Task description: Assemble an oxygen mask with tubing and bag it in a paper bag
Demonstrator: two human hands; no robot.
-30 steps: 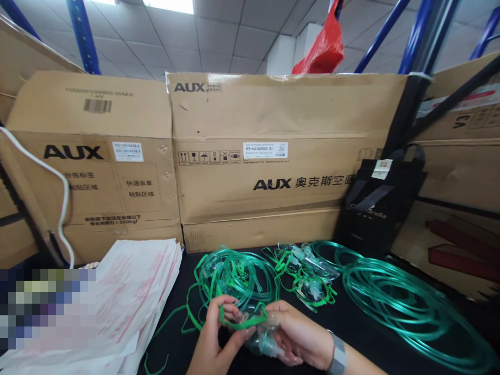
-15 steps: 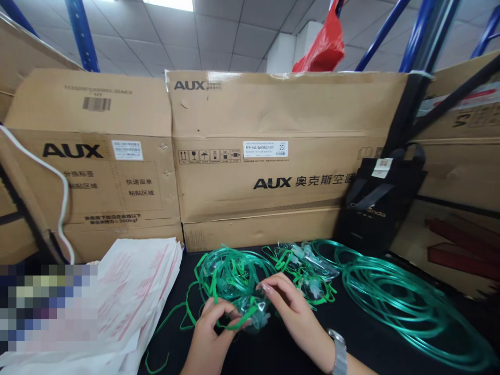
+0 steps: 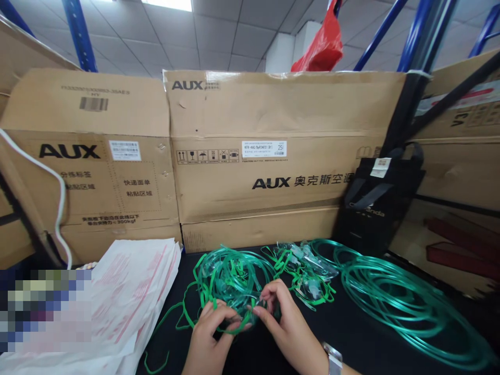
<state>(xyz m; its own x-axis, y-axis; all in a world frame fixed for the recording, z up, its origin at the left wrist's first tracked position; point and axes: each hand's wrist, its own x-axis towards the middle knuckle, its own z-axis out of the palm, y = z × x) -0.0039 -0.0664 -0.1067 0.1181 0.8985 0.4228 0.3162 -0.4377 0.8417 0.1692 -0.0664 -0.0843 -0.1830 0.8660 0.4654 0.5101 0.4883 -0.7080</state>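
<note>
Between my hands is a clear, green-tinted plastic oxygen mask (image 3: 246, 308) with a green elastic strap (image 3: 236, 330). My left hand (image 3: 213, 328) is closed around the mask's left side, with the strap looping over its fingers. On the other side, my right hand (image 3: 284, 316) is closed, thumb and fingers pinching at the mask's edge near the strap; exactly which part it grips is hidden. Just behind lies a tangled heap of green tubing (image 3: 230, 268) with more straps. Further masks with green straps (image 3: 312, 286) lie right of it.
Large coils of green tubing (image 3: 394, 307) spread across the black surface at right. White printed bags (image 3: 133, 291) are stacked at left. Cardboard boxes (image 3: 219, 187) wall off the back, and a black bag (image 3: 375, 208) stands at the back right.
My right fingers have come down and closed on the mask's edge, where they were more extended above it. My left hand keeps its hold, with little movement.
</note>
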